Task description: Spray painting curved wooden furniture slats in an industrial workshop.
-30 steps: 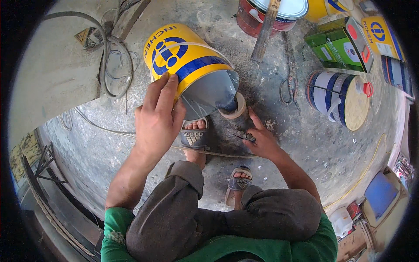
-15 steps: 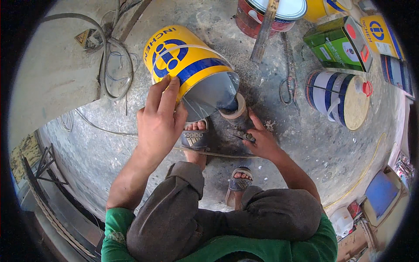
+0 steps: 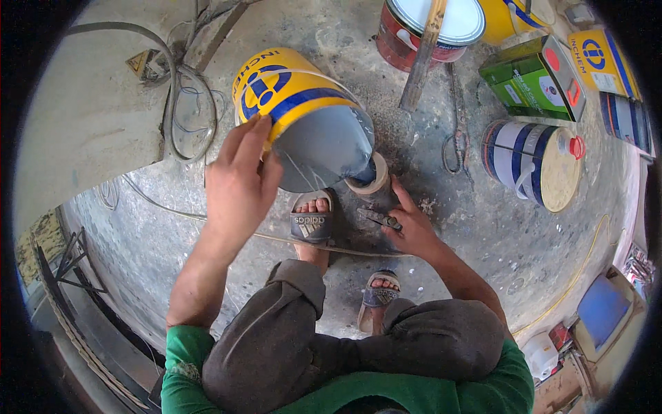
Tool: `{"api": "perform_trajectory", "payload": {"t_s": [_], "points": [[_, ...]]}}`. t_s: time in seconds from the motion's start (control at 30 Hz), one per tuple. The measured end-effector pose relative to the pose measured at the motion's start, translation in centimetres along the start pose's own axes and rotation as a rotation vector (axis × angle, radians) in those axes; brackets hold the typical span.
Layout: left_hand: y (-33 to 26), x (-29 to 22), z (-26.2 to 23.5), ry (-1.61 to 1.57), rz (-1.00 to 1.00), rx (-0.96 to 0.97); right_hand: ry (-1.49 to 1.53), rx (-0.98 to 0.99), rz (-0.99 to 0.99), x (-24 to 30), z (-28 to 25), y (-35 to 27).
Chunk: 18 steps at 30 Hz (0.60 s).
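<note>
Paint work, seen from the head camera, and the big yellow-and-blue paint can (image 3: 293, 103) was tipped hard over on the concrete floor (image 3: 483, 228). The left hand (image 3: 241, 183) lay flat and spread against the can's base end, palm pressing its side and fingers wrapped over the bottom rim, so grasping rather than gripping tight. From that hand the can's long axis ran forward and to the right, its open mouth pointing down at a small round tin (image 3: 367, 178) that sat just beyond the right hand (image 3: 412, 224). Grey paint coated the inside of the can, and the lip met the tin's opening; whether the two touched I could not tell. The right hand was down low, fingers curled around a small dark tool (image 3: 379, 219) resting on the floor, its thumb stretching toward the tin. So the right hand was the nearer one to the tin, the left the only one on the can. A sandalled foot (image 3: 312, 219) sat between the two hands, directly under the can. Farther off beyond the right hand stood a red can with a white lid (image 3: 434, 27), a wooden stick (image 3: 423, 55) across it, a green rectangular tin (image 3: 534, 79), pliers (image 3: 457, 124) and a blue-and-white drum (image 3: 534, 162) on its side.
</note>
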<state>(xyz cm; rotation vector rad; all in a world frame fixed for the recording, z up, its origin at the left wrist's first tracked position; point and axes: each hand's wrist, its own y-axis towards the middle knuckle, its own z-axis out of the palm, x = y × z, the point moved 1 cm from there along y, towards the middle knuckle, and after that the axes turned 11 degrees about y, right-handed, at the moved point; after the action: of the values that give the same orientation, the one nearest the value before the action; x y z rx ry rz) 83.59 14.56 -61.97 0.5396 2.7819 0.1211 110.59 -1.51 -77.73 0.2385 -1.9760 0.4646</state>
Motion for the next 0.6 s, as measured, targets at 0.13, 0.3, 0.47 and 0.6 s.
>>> {"api": "perform_trajectory", "payload": {"t_s": [0.13, 0.3, 0.47, 0.6], "points": [[2.7, 2.3, -2.0, -0.061, -0.14, 0.063, 0.044, -0.037, 0.02, 0.9, -0.1, 1.3], [5.7, 7.2, -3.4, 0.021, -0.15, 0.056, 0.027, -0.093, -0.039, 2.1, 0.2, 4.7], [7.5, 18.0, -0.5, -0.44, -0.433, 0.216, 0.076, -0.093, -0.019, 2.9, 0.4, 6.8], [5.5, 23.3, -0.1, -0.732, -0.532, 0.287, -0.018, -0.172, -0.14, 5.3, -0.1, 6.2]]}}
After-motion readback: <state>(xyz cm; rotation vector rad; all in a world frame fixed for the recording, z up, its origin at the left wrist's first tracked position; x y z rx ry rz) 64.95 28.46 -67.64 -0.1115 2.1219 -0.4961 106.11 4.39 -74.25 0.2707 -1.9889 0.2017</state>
